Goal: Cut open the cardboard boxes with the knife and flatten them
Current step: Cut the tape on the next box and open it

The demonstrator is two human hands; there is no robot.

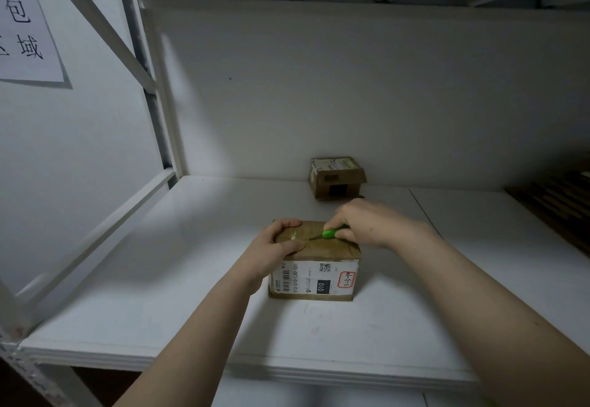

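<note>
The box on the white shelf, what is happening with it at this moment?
A person is cutting open the cardboard box at the front of the shelf. The left hand grips the left end of its top to steady it. The right hand holds a green-handled knife, with the blade on the taped seam across the top. The flaps are not yet open. A smaller box stands untouched at the back, by the wall.
</note>
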